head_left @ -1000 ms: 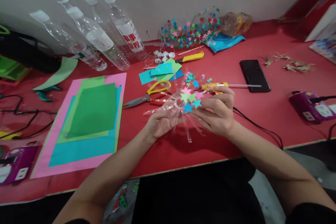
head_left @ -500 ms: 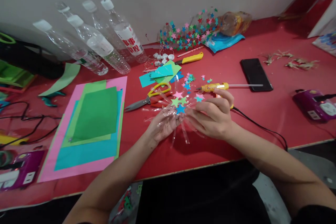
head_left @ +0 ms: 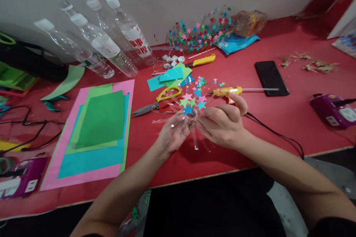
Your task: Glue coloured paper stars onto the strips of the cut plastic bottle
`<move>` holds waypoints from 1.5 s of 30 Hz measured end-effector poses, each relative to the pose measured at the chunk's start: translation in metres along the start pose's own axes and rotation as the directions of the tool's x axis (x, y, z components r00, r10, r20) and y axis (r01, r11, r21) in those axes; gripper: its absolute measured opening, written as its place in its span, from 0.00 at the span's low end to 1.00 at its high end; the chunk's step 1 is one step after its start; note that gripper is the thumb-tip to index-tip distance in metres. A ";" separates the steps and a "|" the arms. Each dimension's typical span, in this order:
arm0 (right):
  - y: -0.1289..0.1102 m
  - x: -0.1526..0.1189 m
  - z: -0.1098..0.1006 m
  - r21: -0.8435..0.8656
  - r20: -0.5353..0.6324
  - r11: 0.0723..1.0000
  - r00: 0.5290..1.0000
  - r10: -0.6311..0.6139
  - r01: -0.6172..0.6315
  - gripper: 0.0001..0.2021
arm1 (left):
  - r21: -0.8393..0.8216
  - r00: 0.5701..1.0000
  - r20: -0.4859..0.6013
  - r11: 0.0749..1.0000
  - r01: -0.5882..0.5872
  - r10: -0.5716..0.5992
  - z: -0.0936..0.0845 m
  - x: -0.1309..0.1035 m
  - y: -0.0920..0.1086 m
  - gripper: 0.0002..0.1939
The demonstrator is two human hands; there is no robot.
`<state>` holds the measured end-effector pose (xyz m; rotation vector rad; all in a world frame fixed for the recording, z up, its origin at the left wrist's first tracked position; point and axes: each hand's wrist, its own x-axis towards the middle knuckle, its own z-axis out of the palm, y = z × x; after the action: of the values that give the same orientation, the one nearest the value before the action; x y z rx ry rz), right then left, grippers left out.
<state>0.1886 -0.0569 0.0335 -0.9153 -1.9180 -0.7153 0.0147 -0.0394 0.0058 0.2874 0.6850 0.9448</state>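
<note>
Between my hands is a clear plastic bottle piece cut into strips (head_left: 195,142) that fan outward, with pink, green and blue paper stars (head_left: 188,110) on it. My left hand (head_left: 175,130) is closed on its left side, palm turned up. At the right side, the fingers of my right hand (head_left: 222,124) pinch the clear plastic near its middle. Just beyond lie scissors (head_left: 146,109) with yellow and red handles and a yellow glue gun (head_left: 226,91) with a glue stick in its back. Loose small stars (head_left: 200,80) lie past the plastic.
Coloured paper sheets (head_left: 101,118) are stacked at left, below several clear bottles (head_left: 133,33). A star-covered clear bottle (head_left: 194,37) lies against the wall. A yellow cutter (head_left: 204,60), a black phone (head_left: 272,77) and a purple power socket (head_left: 330,109) are on the red table (head_left: 300,126).
The strip-cut plastic has turned and tilted slightly in my hands. The pink and blue stars at right have moved left, close to the others. Both hands keep hold.
</note>
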 end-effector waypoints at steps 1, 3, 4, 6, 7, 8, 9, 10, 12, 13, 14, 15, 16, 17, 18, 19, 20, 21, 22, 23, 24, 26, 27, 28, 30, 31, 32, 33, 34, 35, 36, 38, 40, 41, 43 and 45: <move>0.000 0.000 0.000 0.006 0.010 1.000 1.000 0.004 -0.004 0.06 | 0.006 1.000 0.004 1.000 -0.013 0.013 0.000 0.000 0.000 0.06; -0.001 0.000 0.000 0.013 0.016 1.000 1.000 0.017 -0.017 0.06 | 0.020 0.999 0.009 0.999 -0.031 0.031 0.000 -0.001 -0.001 0.06; -0.001 0.000 0.000 0.014 0.015 1.000 1.000 0.023 -0.023 0.06 | 0.027 0.999 0.009 0.999 -0.037 0.037 -0.001 -0.001 -0.001 0.06; -0.002 -0.002 0.001 0.017 -0.005 1.000 1.000 0.021 -0.021 0.06 | 0.033 0.999 0.018 0.998 -0.050 0.049 0.000 -0.001 -0.001 0.06; -0.002 -0.003 0.001 0.019 -0.010 1.000 1.000 0.014 -0.014 0.06 | 0.032 0.998 0.027 0.998 -0.056 0.056 0.001 -0.002 -0.001 0.06; -0.002 -0.004 0.001 0.022 -0.011 1.000 1.000 0.003 -0.003 0.06 | 0.028 0.997 0.035 0.998 -0.063 0.062 0.002 -0.002 -0.001 0.06; -0.002 -0.005 0.001 0.026 -0.010 1.000 1.000 -0.012 0.012 0.07 | 0.023 0.997 0.039 0.997 -0.069 0.068 0.003 -0.002 -0.001 0.06; -0.001 -0.005 0.001 0.030 -0.006 0.999 1.000 -0.021 0.021 0.07 | 0.020 0.997 0.036 0.997 -0.076 0.075 0.005 -0.003 0.000 0.05; 0.000 -0.005 0.001 0.035 0.005 0.999 0.999 -0.036 0.036 0.08 | 0.023 0.996 0.022 0.996 -0.085 0.085 0.008 -0.004 0.000 0.05; 0.000 -0.005 0.001 0.039 0.013 0.998 0.999 -0.041 0.041 0.08 | 0.025 0.996 0.012 0.995 -0.092 0.091 0.008 -0.004 0.000 0.05; 0.000 -0.004 0.001 0.045 0.018 0.998 0.999 -0.044 0.043 0.08 | 0.028 0.995 0.003 0.995 -0.101 0.101 0.009 -0.004 0.000 0.05; 0.000 -0.004 0.001 0.054 0.028 0.997 0.998 -0.049 0.047 0.08 | 0.031 0.994 -0.004 0.994 -0.108 0.109 0.009 -0.004 0.000 0.05; 0.001 -0.003 0.001 0.068 0.040 0.996 0.998 -0.053 0.050 0.08 | 0.033 0.993 -0.009 0.992 -0.119 0.119 0.009 -0.004 0.000 0.05; 0.000 -0.003 0.001 0.084 0.049 0.995 0.997 -0.058 0.054 0.08 | 0.035 0.992 -0.016 0.991 -0.126 0.126 0.008 -0.004 0.000 0.05; 0.000 -0.003 0.002 0.097 0.059 0.993 0.996 -0.067 0.061 0.08 | 0.035 0.991 -0.027 0.991 -0.129 0.130 0.008 -0.004 0.000 0.06; 0.000 -0.003 0.002 0.109 0.073 0.992 0.994 -0.079 0.071 0.07 | 0.034 0.991 -0.039 0.992 -0.124 0.125 0.007 -0.003 0.000 0.06; 0.000 -0.003 0.003 0.117 0.091 0.990 0.992 -0.092 0.081 0.07 | 0.032 0.992 -0.053 0.993 -0.111 0.113 0.007 -0.003 0.000 0.06; -0.001 -0.004 0.003 0.121 0.114 0.989 0.988 -0.104 0.090 0.07 | 0.028 0.993 -0.061 0.995 -0.099 0.101 0.006 -0.002 0.000 0.07; -0.001 -0.004 0.004 0.115 0.124 0.989 0.987 -0.105 0.091 0.07 | 0.026 0.994 -0.060 0.996 -0.090 0.091 0.005 -0.001 0.000 0.07; -0.002 -0.004 0.004 0.103 0.118 0.991 0.988 -0.099 0.087 0.07 | 0.024 0.995 -0.049 0.996 -0.087 0.088 0.004 0.000 0.000 0.08; -0.002 -0.004 0.004 0.087 0.103 0.994 0.992 -0.078 0.069 0.07 | 0.020 0.995 -0.032 0.995 -0.095 0.095 0.003 0.001 0.000 0.09; -0.002 -0.002 0.004 0.047 0.040 0.999 0.999 -0.017 0.015 0.08 | 0.014 0.993 0.008 0.993 -0.121 0.121 0.000 0.003 0.000 0.09; -0.002 -0.001 0.003 0.030 0.001 0.999 1.000 0.011 -0.011 0.09 | 0.014 0.992 0.031 0.992 -0.126 0.125 -0.001 0.004 0.000 0.09; -0.002 0.001 0.002 0.017 -0.035 0.999 0.999 0.030 -0.030 0.09 | 0.017 0.991 0.055 0.992 -0.124 0.122 -0.003 0.005 0.000 0.08; -0.001 0.006 -0.001 0.005 -0.097 0.999 0.994 0.045 -0.044 0.09 | 0.033 0.989 0.104 0.993 -0.109 0.105 -0.005 0.005 -0.001 0.07; -0.001 0.007 -0.003 0.006 -0.125 0.999 0.991 0.048 -0.048 0.09 | 0.042 0.988 0.119 0.994 -0.099 0.093 -0.006 0.005 -0.001 0.07; 0.000 0.009 -0.004 0.010 -0.141 0.999 0.989 0.050 -0.049 0.09 | 0.047 0.989 0.121 0.995 -0.093 0.087 -0.006 0.004 0.000 0.07; 0.001 0.010 -0.006 0.017 -0.146 0.998 0.988 0.058 -0.057 0.08 | 0.047 0.990 0.112 0.995 -0.091 0.085 -0.007 0.003 0.000 0.08; 0.002 0.010 -0.007 0.028 -0.150 0.998 0.987 0.066 -0.062 0.07 | 0.046 0.992 0.095 0.995 -0.086 0.081 -0.006 0.003 0.000 0.08; 0.003 0.010 -0.008 0.044 -0.154 0.997 0.986 0.070 -0.064 0.06 | 0.043 0.995 0.075 0.996 -0.075 0.071 -0.006 0.002 0.000 0.09; 0.004 0.009 -0.009 0.063 -0.157 0.996 0.985 0.074 -0.064 0.05 | 0.039 0.996 0.058 0.997 -0.063 0.061 -0.006 0.002 0.000 0.09; 0.007 0.007 -0.011 0.110 -0.163 0.991 0.983 0.088 -0.070 0.02 | 0.028 0.999 0.041 0.999 -0.033 0.032 -0.007 0.003 -0.001 0.07; 0.010 0.005 -0.014 0.149 -0.149 0.984 0.982 0.116 -0.093 0.02 | 0.007 0.999 0.046 1.000 -0.015 0.015 -0.009 0.004 -0.002 0.04; 0.011 0.005 -0.015 0.165 -0.133 0.980 0.982 0.134 -0.111 0.02 | -0.005 0.999 0.049 1.000 -0.012 0.012 -0.010 0.005 -0.003 0.03; 0.012 0.005 -0.017 0.197 -0.107 0.972 0.982 0.154 -0.130 0.02 | -0.021 0.999 0.041 1.000 -0.009 0.010 -0.012 0.007 -0.004 0.02; 0.013 0.005 -0.018 0.226 -0.073 0.964 0.985 0.156 -0.136 0.02 | -0.022 1.000 0.031 1.000 0.002 -0.001 -0.014 0.007 -0.004 0.02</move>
<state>0.2053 -0.0619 0.0479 -0.8596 -1.7870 -0.4386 0.0111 -0.0366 -0.0098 0.2815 0.6464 0.9440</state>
